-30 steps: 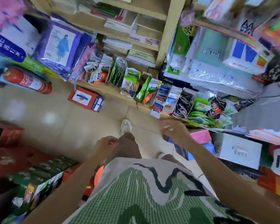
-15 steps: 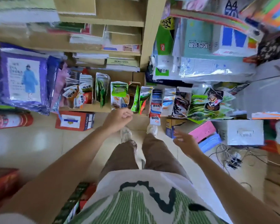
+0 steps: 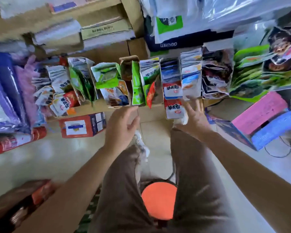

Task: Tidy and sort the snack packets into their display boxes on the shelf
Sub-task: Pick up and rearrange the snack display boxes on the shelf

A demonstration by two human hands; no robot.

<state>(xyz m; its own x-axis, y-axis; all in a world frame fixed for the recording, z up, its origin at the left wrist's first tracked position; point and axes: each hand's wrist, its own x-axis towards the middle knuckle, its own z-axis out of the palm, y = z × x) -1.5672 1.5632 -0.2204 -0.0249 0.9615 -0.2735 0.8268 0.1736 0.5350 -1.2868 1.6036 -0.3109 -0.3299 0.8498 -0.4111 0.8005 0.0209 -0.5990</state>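
A low wooden shelf (image 3: 89, 109) is seen running across the view, and a row of cardboard display boxes (image 3: 128, 65) is lined up along it. The boxes are packed with upright snack packets (image 3: 191, 81) in green, white, blue and dark wrappers. One red-and-white packet (image 3: 173, 109) is hung out past the shelf's front edge, below its box. The right hand (image 3: 194, 119) is held just beside that packet, fingers spread wide and straight; through the blur, contact cannot be told. The left hand (image 3: 122, 126) is raised just in front of the shelf edge with fingers apart and loosely bent, and nothing is held in it.

Pale tiled floor (image 3: 40, 158) is laid out below. A red carton (image 3: 82, 126) is parked against the shelf's foot at left. Stacked pink (image 3: 259, 112) and blue (image 3: 275, 131) boxes crowd in at right, with cables (image 3: 282, 151) beside them. An orange stool (image 3: 159, 200) is seen between the legs. Open floor is left at centre-left.
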